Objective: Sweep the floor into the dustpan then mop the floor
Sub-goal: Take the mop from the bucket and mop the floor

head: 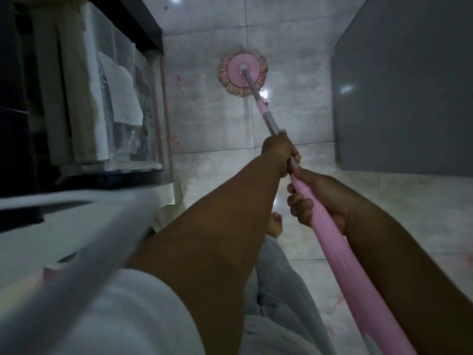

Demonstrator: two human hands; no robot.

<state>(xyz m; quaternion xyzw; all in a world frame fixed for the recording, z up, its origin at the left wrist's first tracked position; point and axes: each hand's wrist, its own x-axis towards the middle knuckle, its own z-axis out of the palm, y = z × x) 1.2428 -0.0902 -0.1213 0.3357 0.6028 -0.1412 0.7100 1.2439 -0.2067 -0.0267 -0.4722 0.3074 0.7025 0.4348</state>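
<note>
A round pink mop head (242, 70) with a frayed fringe lies flat on the grey tiled floor (212, 119) ahead of me. Its handle (345, 252) runs back toward me, metal near the head and pink lower down. My left hand (279, 152) is wrapped around the metal part of the handle. Just behind it, my right hand (317, 198) grips the pink part. No broom or dustpan is in view.
A shelf unit (84, 98) with plastic-covered items stands close on the left. A blurred white ledge (76, 226) crosses the lower left. A dark grey panel (404, 93) rises on the right. My bare foot (275, 224) and grey trousers are below the arms.
</note>
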